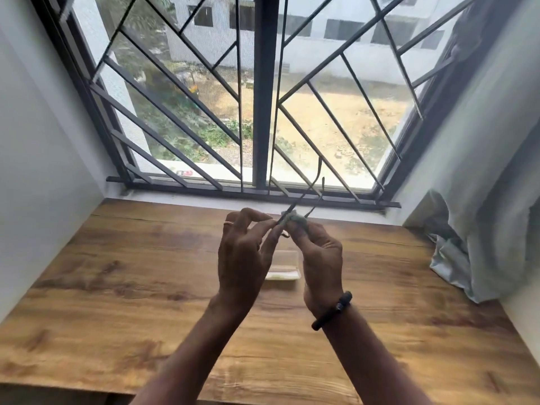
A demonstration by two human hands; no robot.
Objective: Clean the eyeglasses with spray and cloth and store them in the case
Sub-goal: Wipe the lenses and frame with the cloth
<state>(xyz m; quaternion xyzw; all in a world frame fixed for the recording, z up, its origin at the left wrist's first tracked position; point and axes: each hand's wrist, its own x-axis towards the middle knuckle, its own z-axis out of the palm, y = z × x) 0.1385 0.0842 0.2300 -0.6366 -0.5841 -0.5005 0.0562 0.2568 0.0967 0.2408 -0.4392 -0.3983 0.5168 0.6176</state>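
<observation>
Glasses (302, 197) held above bench (117, 287), over case (285, 266). Left hand (242, 252) pinches the frame in its fingers; right hand (318, 258) grips cloth (295, 219) against it. Judged light, thin, fragile: hold by frame, not temples.

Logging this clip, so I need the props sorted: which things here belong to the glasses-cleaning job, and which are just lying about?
Job: eyeglasses, pinched by the left hand; cloth, gripped by the right hand; clear case on the table.
Lying about: grey curtain; window frame. No spray in view.
</observation>
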